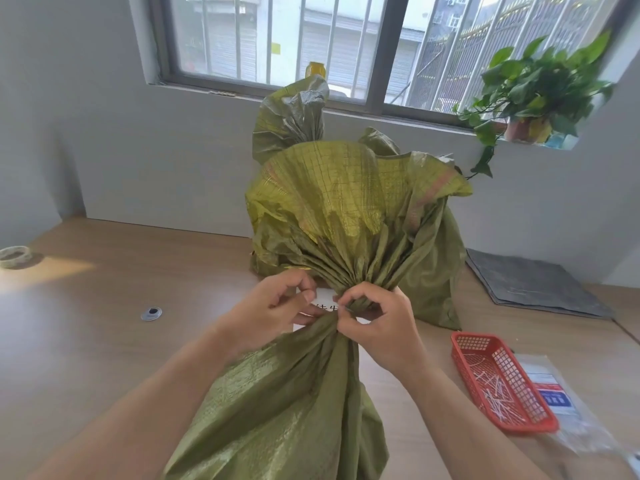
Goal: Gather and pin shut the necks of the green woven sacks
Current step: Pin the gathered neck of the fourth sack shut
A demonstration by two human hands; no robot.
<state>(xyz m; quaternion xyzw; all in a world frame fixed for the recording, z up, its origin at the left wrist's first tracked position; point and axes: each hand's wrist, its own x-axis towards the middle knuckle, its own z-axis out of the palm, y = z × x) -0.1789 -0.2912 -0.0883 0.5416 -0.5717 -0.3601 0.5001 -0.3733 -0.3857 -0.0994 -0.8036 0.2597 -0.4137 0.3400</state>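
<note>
Right in front, the near sack lies on the table with its neck bunched tight and the loose top fanning up behind. The right hand clamps the pleats between thumb and curled fingers, likely so the gather cannot spring open. The left hand comes in from the other side, its fingertips pinching at the same knot, next to a white slip with writing on it. Whether a pin is between those fingers is too small to tell. The red basket of white pins sits just beside the right arm, within easy reach. A second sack stands behind with its neck gathered, set back out of the way.
</note>
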